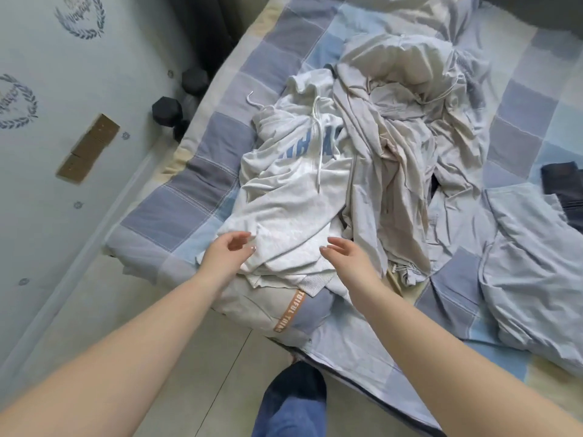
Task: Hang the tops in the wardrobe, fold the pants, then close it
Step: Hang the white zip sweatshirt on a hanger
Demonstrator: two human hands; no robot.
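Observation:
A white hoodie (293, 197) with blue letters and a white drawstring lies crumpled on the bed, its ribbed hem toward me. To its right sprawls a pile of beige-grey garments (397, 146). Under the hem lies a beige garment (252, 304) with an orange lettered stripe. My left hand (228, 252) hovers at the hoodie's lower left edge, fingers loosely bent, holding nothing. Just over the lower right part of the hoodie is my right hand (344, 253), also relaxed and holding nothing.
The bed (189, 197) has a blue, grey and cream checked cover. A pale blue garment (530, 272) lies at the right, with dark folded cloth (564, 187) beyond it. Two black dumbbells (170, 111) stand on the floor by the pale printed panel (47, 152) at left. My foot (293, 398) is on the tiles.

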